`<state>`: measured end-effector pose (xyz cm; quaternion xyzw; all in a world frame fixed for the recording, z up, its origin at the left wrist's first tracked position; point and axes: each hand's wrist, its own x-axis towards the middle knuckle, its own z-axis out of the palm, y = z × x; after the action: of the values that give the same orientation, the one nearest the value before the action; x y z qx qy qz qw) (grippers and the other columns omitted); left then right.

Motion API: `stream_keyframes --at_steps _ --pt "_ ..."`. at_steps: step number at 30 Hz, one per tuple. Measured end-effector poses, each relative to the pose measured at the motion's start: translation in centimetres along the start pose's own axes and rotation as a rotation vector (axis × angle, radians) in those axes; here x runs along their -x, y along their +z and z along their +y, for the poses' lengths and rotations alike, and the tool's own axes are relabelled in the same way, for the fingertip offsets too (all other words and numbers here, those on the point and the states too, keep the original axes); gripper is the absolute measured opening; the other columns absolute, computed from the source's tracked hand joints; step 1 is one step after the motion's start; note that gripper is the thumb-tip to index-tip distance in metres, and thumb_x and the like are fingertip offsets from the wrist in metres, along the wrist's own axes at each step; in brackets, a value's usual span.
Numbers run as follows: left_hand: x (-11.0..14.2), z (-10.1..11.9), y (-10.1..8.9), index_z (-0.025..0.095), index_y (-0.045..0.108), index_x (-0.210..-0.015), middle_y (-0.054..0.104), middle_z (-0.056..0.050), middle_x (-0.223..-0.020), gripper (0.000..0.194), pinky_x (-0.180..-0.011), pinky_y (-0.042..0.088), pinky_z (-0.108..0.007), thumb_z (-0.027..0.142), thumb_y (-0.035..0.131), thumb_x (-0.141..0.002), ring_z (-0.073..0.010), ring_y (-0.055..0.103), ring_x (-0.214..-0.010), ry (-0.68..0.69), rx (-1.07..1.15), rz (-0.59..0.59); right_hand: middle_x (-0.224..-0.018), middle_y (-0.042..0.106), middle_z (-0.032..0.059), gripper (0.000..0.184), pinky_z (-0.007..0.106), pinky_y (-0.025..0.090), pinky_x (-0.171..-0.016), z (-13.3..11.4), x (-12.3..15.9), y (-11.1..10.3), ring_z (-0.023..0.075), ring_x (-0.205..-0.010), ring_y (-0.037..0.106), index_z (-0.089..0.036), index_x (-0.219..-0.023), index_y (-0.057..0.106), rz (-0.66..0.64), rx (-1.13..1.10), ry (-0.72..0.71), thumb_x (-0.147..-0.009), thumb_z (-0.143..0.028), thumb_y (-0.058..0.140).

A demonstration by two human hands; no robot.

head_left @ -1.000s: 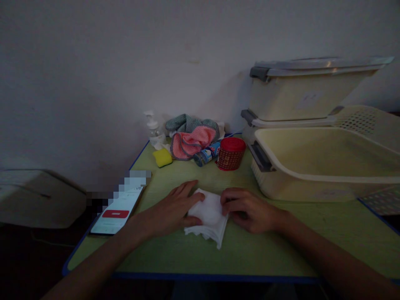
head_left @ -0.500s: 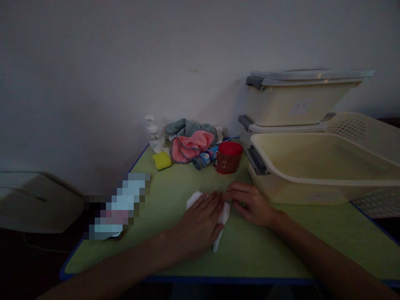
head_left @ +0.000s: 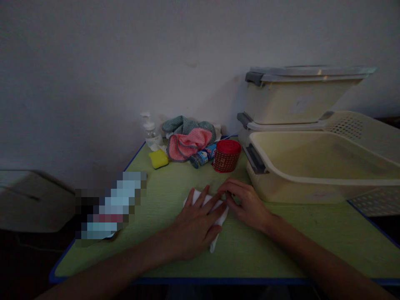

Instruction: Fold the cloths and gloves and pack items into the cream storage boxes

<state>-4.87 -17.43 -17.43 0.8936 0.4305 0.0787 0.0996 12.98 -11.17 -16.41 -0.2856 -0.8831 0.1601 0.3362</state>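
Green table (head_left: 250,258), wall (head_left: 187,50), left grip (head_left: 197,227) splayed on cloth (head_left: 221,219), right grip (head_left: 249,204) curled, hold unclear

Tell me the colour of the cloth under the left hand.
The cloth is white, seen in the head view.

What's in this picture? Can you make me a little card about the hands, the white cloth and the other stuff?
Left hand: flat, fingers spread
Right hand: bent fingers by the cloth's right edge; can't tell if pinching
White cloth: under left hand, on green table
Towels: pink, grey-green, heaped
Yellow sponge: near pump bottle
Red roll: beside blue-labelled bottle, lying down
Right side: open bin, lidded bin behind
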Motion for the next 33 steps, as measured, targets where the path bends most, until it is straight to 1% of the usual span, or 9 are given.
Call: stream_keyframes --at_steps 3,6,8,13,16,21,27,30,33 --pt "-0.1 -1.2 -0.5 0.024 0.038 -0.131 0.034 -0.007 -0.143 0.043 -0.109 0.016 -0.053 0.033 0.039 -0.089 -0.025 0.019 -0.136 -0.028 0.262 0.067 -0.076 0.057 0.0042 0.015 0.025 0.042 -0.061 -0.2 -0.3 0.0 0.0143 -0.068 0.054 -0.015 -0.08 0.056 -0.045 -0.024 0.126 -0.08 -0.006 0.043" --pt "-0.4 -3.5 -0.9 0.019 0.047 -0.119 0.048 -0.009 -0.128 0.035 -0.104 0.031 -0.04 0.027 0.043 -0.086 -0.0205 0.041 -0.122 -0.189 0.525 0.269 -0.074 0.056 0.0042 0.017 0.026 0.04 -0.061 -0.3 -0.5 0.0 0.0147 -0.069 0.054 -0.015 -0.076 0.056 -0.164 0.043 0.177 -0.087 -0.017 0.043" --pt "-0.7 -5.0 -1.2 0.016 0.049 -0.113 0.052 -0.01 -0.115 0.036 -0.099 0.036 -0.04 0.027 0.052 -0.079 -0.0219 0.047 -0.112 -0.293 0.532 0.333 -0.076 0.056 0.0049 0.019 0.027 0.04 -0.064 -0.5 -0.5 0.0 0.016 -0.071 0.054 -0.015 -0.076 0.055 -0.233 0.108 0.198 -0.088 -0.026 0.045" --pt "-0.8 -6.3 -1.8 0.015 0.054 -0.103 0.048 -0.008 -0.103 0.047 -0.092 0.038 -0.044 0.038 0.068 -0.064 -0.0252 0.045 -0.102 -0.29 0.378 0.134 -0.086 0.056 0.0067 0.035 0.034 0.039 -0.072 -1.2 -0.5 0.0 0.0219 -0.083 0.052 -0.015 -0.083 0.054 -0.337 0.227 0.288 -0.071 -0.045 0.067" --pt "-0.7 -5.9 -2.0 0.015 0.054 -0.098 0.044 -0.007 -0.103 0.052 -0.089 0.038 -0.043 0.041 0.073 -0.057 -0.0251 0.043 -0.1 -0.292 0.337 0.073 -0.088 0.055 0.0065 0.043 0.035 0.039 -0.072 -1.3 -0.5 -0.2 0.0238 -0.086 0.05 -0.016 -0.081 0.055 -0.407 0.203 0.32 -0.059 -0.045 0.076" --pt "-0.8 -5.1 -2.3 0.016 0.053 -0.089 0.045 -0.005 -0.101 0.053 -0.087 0.038 -0.042 0.041 0.076 -0.049 -0.0247 0.043 -0.098 -0.296 0.361 0.038 -0.082 0.054 0.003 0.043 0.029 0.037 -0.068 -1.2 -0.6 -0.5 0.0209 -0.083 0.05 -0.017 -0.074 0.055 -0.457 0.108 0.329 -0.05 -0.04 0.082" --pt "-0.7 -3.7 -2.7 0.018 0.044 -0.087 0.051 0.001 -0.083 0.042 -0.068 0.042 -0.03 0.027 0.071 -0.056 -0.0184 0.05 -0.079 -0.425 0.584 0.004 -0.063 0.045 -0.0066 0.04 0.021 0.027 -0.049 -1.4 -0.6 -1.0 0.0103 -0.058 0.044 -0.019 -0.069 0.042 -0.474 -0.102 0.39 -0.055 -0.025 0.079" --pt "-0.5 -3.3 -2.5 0.018 0.041 -0.087 0.051 0.002 -0.08 0.038 -0.061 0.041 -0.025 0.02 0.066 -0.058 -0.016 0.051 -0.074 -0.39 0.708 0.038 -0.06 0.046 -0.0086 0.041 0.02 0.026 -0.046 -1.2 -0.5 -1.2 0.0089 -0.055 0.044 -0.019 -0.072 0.041 -0.484 -0.236 0.414 -0.054 -0.014 0.078" --pt "-0.4 -3.2 -2.2 0.019 0.038 -0.098 0.054 0.0 -0.087 0.048 -0.063 0.042 -0.025 0.016 0.065 -0.058 -0.0167 0.054 -0.08 -0.373 0.888 0.026 -0.063 0.054 -0.0078 0.042 0.019 0.03 -0.045 -0.7 -0.3 -1.2 0.0095 -0.055 0.049 -0.019 -0.082 0.047 -0.502 -0.364 0.45 -0.054 -0.011 0.077"
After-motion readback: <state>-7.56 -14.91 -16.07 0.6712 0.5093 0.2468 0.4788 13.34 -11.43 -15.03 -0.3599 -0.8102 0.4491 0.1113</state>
